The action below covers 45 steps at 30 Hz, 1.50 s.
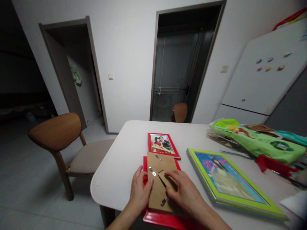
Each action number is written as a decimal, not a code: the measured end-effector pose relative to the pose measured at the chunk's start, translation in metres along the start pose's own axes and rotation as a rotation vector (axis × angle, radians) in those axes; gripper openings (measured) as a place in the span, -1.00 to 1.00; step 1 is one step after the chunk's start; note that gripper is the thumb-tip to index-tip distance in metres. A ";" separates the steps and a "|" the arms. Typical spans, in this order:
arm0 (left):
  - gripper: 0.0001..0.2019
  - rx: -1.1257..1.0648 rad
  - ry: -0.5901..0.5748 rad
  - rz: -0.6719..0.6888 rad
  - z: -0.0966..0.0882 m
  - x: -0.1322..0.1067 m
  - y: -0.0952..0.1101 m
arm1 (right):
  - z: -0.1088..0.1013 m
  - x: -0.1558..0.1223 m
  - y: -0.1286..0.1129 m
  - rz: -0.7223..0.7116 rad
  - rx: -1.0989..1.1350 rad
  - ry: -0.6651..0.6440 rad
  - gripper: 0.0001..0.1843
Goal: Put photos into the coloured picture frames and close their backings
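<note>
A brown backing board (pixel 160 203) with small metal clips lies face up over a red picture frame (pixel 159 217) near the table's front edge. My left hand (pixel 139 188) grips the left edge of the board and frame, thumb on the board and fingers bent at the side. Over the board's right half, my right hand (pixel 183 191) has thumb and fingers bent around a stand flap (pixel 164 180), slightly raised along a dark slit. One metal clip (pixel 152 171) is beside my left fingers. Another clip (pixel 164 201) is below my right thumb.
Beyond the board lies a red framed photo (pixel 163 144). A large green framed picture (pixel 227 179) is to the right, with a green bag (pixel 259 140) and a red object (pixel 275 166) behind it. A wooden chair (pixel 57 134) stands left of the white table (pixel 115 172).
</note>
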State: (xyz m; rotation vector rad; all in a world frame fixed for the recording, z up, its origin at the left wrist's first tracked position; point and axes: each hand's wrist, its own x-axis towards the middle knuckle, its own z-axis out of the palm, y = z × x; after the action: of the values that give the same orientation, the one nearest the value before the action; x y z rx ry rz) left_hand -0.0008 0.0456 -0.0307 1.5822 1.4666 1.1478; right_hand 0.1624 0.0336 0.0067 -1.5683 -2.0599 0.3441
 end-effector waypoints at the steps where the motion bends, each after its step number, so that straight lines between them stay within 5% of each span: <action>1: -0.79 -0.086 0.012 -0.023 -0.001 0.003 0.002 | -0.004 0.001 -0.003 -0.018 0.019 0.006 -0.62; 6: -0.72 -0.210 0.020 -0.151 -0.028 0.015 -0.004 | -0.013 0.003 0.018 0.043 0.025 0.103 -0.59; 10: -0.67 -0.199 0.058 -0.227 -0.066 0.016 -0.021 | -0.005 -0.001 0.052 0.205 -0.130 0.044 -0.53; 19: -0.69 0.151 0.095 -0.252 -0.101 0.025 -0.050 | 0.002 0.003 0.060 0.286 -0.115 -0.001 -0.47; 22: -0.73 0.324 0.105 -0.232 -0.108 0.028 -0.051 | -0.002 0.005 0.064 0.378 0.029 0.015 -0.37; 25: -0.81 0.471 0.112 -0.213 -0.113 0.029 -0.045 | -0.006 0.001 0.060 0.484 0.478 -0.040 -0.28; 30: -0.69 0.516 0.088 -0.066 -0.083 0.019 -0.006 | -0.016 -0.007 0.044 0.584 1.047 -0.102 -0.21; 35: -0.49 0.197 -0.087 0.145 0.006 -0.003 0.052 | -0.025 -0.006 0.025 0.593 1.236 -0.049 -0.08; 38: -0.32 0.145 -0.127 0.163 0.046 -0.007 0.075 | -0.027 -0.004 0.017 0.571 1.241 0.017 -0.05; 41: -0.31 0.137 -0.141 0.165 0.053 0.000 0.082 | -0.024 -0.001 0.021 0.523 1.123 0.024 -0.09; 45: -0.43 -0.036 -0.058 0.072 0.014 0.017 0.074 | -0.010 0.003 0.046 0.449 0.652 0.035 -0.22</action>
State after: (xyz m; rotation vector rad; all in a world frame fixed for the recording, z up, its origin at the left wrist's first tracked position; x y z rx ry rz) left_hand 0.0402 0.0545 0.0340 1.6418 1.3541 1.1523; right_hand 0.2047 0.0491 -0.0069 -1.5607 -1.3360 1.0226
